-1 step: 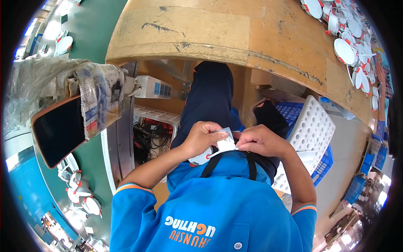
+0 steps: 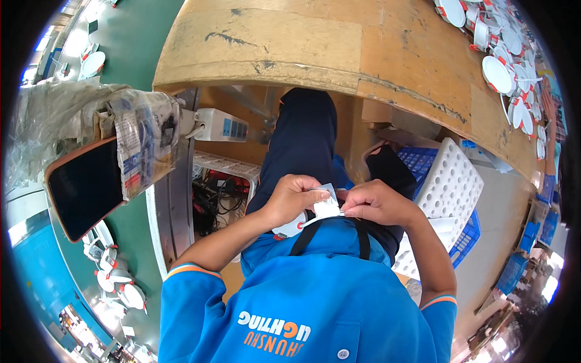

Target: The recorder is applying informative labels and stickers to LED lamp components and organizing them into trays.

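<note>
Over my lap, my left hand point(image 2: 295, 198) pinches a small flat white piece point(image 2: 327, 207) with a grey upper part between thumb and fingers. It looks like a lamp driver case, but its kind is not certain. My right hand point(image 2: 376, 202) is closed just beside it, thumb and forefinger pinching the end of a thin white cable point(image 2: 342, 212) at the piece's right edge. A round white downlight point(image 2: 289, 227) with a red clip lies on my lap below my left hand, partly hidden by that hand and wrist.
A worn wooden table point(image 2: 272, 42) arches ahead, with many white downlights point(image 2: 497, 74) piled at its right. A phone point(image 2: 85, 187) hangs at the left by a power strip point(image 2: 221, 126). White perforated tray point(image 2: 451, 187) and blue crate point(image 2: 465, 239) stand right of my legs.
</note>
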The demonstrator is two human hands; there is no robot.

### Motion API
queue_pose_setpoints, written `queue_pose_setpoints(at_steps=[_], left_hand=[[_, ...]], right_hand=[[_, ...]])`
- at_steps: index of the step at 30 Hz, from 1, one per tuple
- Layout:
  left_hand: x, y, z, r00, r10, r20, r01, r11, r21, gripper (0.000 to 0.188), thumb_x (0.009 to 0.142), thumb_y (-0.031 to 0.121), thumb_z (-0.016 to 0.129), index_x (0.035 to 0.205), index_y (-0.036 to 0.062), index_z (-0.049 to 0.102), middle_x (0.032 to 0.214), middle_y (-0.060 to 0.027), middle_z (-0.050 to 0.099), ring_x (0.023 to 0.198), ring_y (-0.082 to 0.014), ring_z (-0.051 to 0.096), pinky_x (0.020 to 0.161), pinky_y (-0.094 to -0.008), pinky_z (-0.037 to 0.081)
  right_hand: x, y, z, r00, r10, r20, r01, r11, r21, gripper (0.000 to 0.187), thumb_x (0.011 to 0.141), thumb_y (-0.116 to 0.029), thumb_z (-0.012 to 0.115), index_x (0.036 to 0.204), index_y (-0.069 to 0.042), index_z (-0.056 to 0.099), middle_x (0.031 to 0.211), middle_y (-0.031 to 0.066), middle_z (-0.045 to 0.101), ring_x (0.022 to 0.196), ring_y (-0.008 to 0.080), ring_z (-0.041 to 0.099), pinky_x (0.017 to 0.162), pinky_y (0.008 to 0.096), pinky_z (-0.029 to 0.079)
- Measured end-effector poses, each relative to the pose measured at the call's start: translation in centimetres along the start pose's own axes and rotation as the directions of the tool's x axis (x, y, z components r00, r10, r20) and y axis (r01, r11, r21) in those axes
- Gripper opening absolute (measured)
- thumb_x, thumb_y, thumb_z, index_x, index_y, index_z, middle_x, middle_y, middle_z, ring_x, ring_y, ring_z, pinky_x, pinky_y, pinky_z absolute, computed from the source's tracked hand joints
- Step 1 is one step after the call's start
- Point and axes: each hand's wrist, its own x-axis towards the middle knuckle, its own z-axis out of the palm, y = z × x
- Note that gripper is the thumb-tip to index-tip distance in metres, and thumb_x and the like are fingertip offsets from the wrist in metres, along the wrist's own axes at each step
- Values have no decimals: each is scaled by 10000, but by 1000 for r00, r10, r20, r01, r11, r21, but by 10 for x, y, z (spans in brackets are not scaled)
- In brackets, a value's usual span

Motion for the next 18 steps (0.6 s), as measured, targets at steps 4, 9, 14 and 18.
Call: queue_pose_setpoints(at_steps=[4, 9, 14, 18], left_hand=[[2, 0, 1, 1000, 21, 2, -21, 1000, -4, 131, 799, 116, 604, 808, -13, 623, 707, -57, 621, 613, -62, 561, 529, -192, 455], [2, 0, 1, 1000, -7, 2, 7, 1000, -2, 127, 796, 102, 608, 802, -25, 619, 705, -65, 622, 616, -69, 569, 538, -202, 473], [3, -2, 1, 1000, 22, 18, -22, 1000, 16, 108, 790, 90, 611, 789, -17, 628, 684, -55, 617, 596, -61, 555, 518, -201, 456], [2, -1, 3, 999, 18, 32, -18, 1000, -6, 104, 788, 86, 612, 788, -16, 630, 677, -51, 614, 588, -59, 548, 509, -200, 447]], right_hand=[[0, 2, -1, 1000, 17, 16, -17, 1000, 13, 129, 777, -130, 574, 790, -3, 591, 691, 98, 584, 638, 183, 561, 590, 285, 431], [0, 2, -1, 998, 40, 42, -43, 997, 65, 136, 780, -132, 581, 794, 3, 591, 689, 86, 587, 641, 160, 558, 595, 277, 429], [-2, 5, -3, 996, 59, 67, -65, 994, 85, 147, 783, -139, 586, 811, 5, 598, 711, 81, 595, 657, 148, 558, 605, 267, 428], [-4, 8, -2, 994, 83, 75, -94, 984, 152, 159, 785, -146, 588, 825, 7, 604, 723, 74, 597, 666, 143, 557, 612, 262, 425]])
